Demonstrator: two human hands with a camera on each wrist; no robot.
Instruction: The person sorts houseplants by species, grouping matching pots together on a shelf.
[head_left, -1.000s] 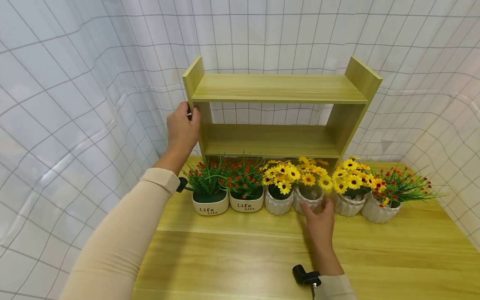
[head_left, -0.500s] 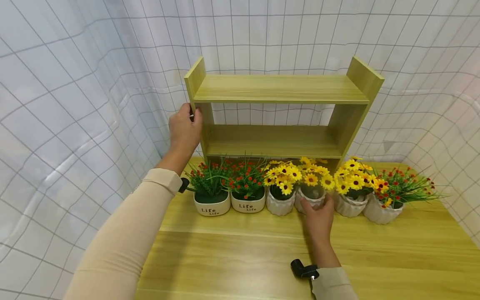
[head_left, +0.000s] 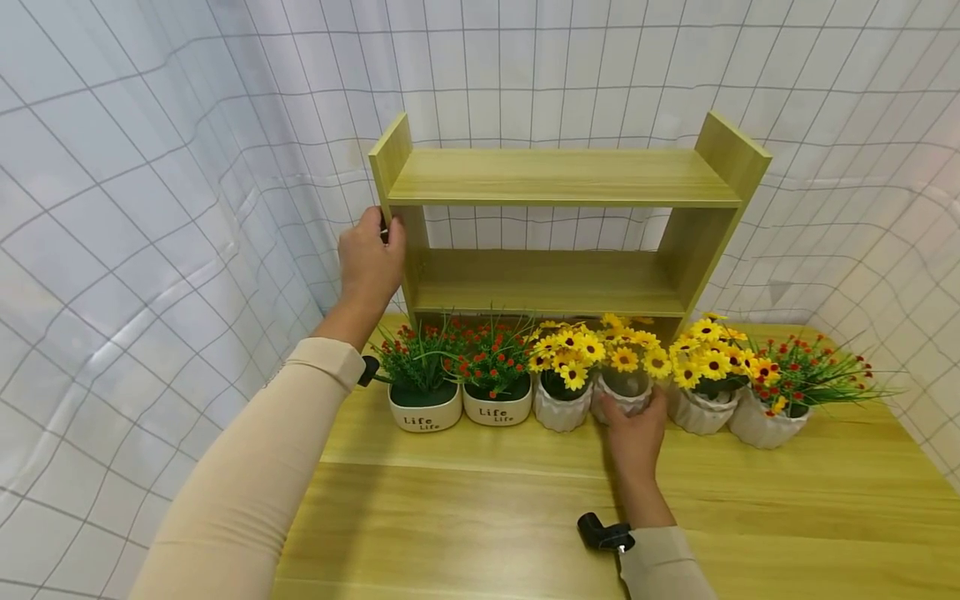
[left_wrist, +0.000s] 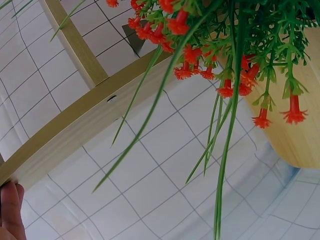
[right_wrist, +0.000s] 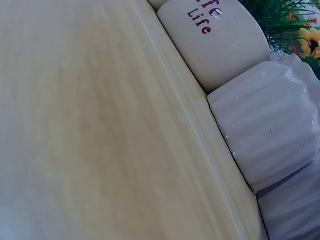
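Observation:
A two-tier wooden shelf (head_left: 540, 177) stands at the back of the table. My left hand (head_left: 371, 260) grips its left side panel, thumb at the front edge. In the left wrist view, fingertips (left_wrist: 12, 205) touch the panel's edge. My right hand (head_left: 636, 437) holds a white ribbed flower pot (head_left: 624, 403) with yellow daisies (head_left: 624, 358), thumb and fingers on opposite sides. That pot stands in a row before the shelf. The right wrist view shows a "Life" pot (right_wrist: 215, 55) and a ribbed white pot (right_wrist: 265, 125), but no hand.
Left of the held pot stand a yellow-flowered pot (head_left: 562, 408) and two red-flowered "Life" pots (head_left: 424, 415). Two white pots (head_left: 768, 425) with yellow and red flowers are on the right. A grid-patterned curtain (head_left: 525, 67) surrounds the wooden table (head_left: 465, 517).
My right wrist has shifted slightly forward and left, while its fingers stay at the same pot. The left hand keeps its grip on the shelf panel. The head view moved slightly.

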